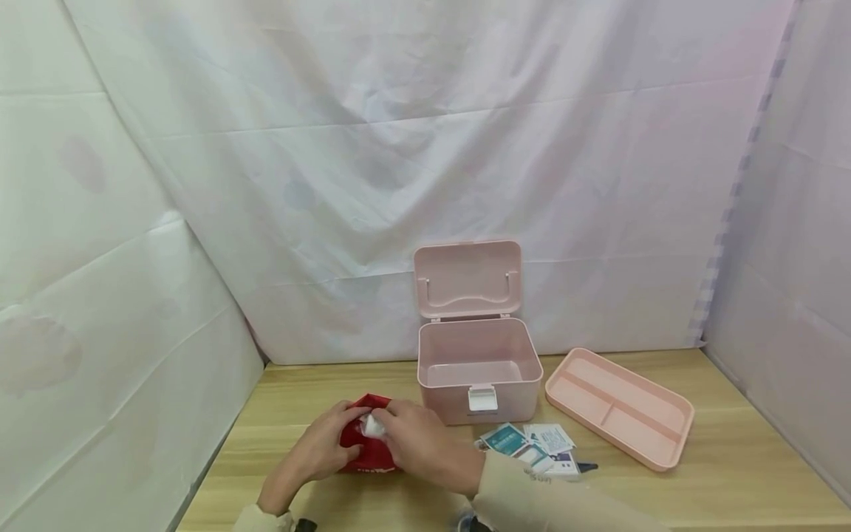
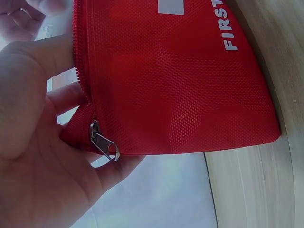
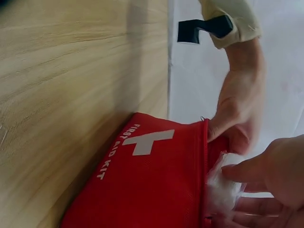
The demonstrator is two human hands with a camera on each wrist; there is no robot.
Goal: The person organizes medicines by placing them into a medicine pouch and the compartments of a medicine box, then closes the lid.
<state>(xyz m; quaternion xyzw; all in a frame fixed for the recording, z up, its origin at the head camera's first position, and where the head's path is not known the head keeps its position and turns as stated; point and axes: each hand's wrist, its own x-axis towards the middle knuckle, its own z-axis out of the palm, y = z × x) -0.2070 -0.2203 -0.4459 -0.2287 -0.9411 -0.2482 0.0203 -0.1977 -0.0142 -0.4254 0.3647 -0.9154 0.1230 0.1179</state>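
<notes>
A red first aid pouch with a white cross and "FIRST AID KIT" lettering stands on the table, its zipped mouth open. My left hand grips the pouch by one end of its mouth; the metal zipper pull hangs there in the left wrist view. At the opening, my right hand pinches a white packet in clear plastic, thumb on one side and fingers on the other. Part of the packet sits below the pouch's edge, hidden by the red fabric.
Right of the pouch stands a pink box with its lid raised. A pink divided tray lies further right. Several flat printed packets and a dark slim object lie in front of the box, near my right sleeve.
</notes>
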